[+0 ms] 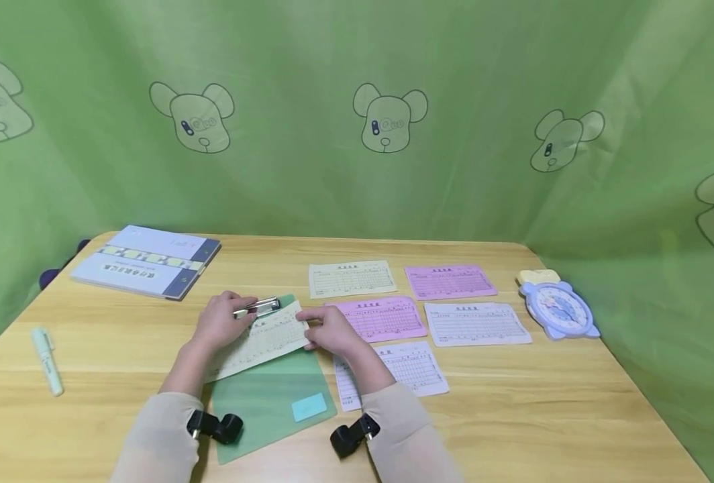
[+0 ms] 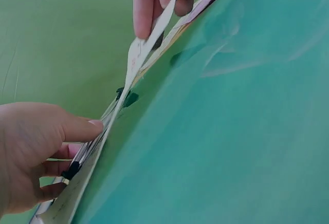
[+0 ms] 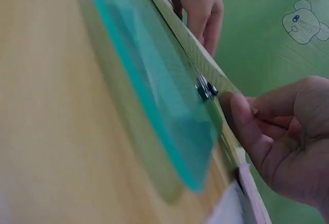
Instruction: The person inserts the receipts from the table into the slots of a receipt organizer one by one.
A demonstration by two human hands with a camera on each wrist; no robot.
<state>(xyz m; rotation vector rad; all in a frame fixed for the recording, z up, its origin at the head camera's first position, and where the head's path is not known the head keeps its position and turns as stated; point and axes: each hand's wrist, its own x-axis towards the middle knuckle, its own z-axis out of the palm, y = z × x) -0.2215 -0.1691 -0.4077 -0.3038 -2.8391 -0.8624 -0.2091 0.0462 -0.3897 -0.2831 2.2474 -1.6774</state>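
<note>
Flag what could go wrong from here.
1. The right hand pinches the cream printed form, which bows in the left wrist view; it might crease.
2. The left hand is at the clipboard's metal clip; fingers could get nipped.
3. The right forearm crosses the nearest white printed form, possibly dragging it.

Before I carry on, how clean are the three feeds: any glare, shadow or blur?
Head: fairly even light, but fine print on the held slip is too small to read; left wrist: pale streaks, probably glare, on the green clipboard; right wrist: the clipboard's near edge looks blurred, with a greenish shadow beside it on the table.
</note>
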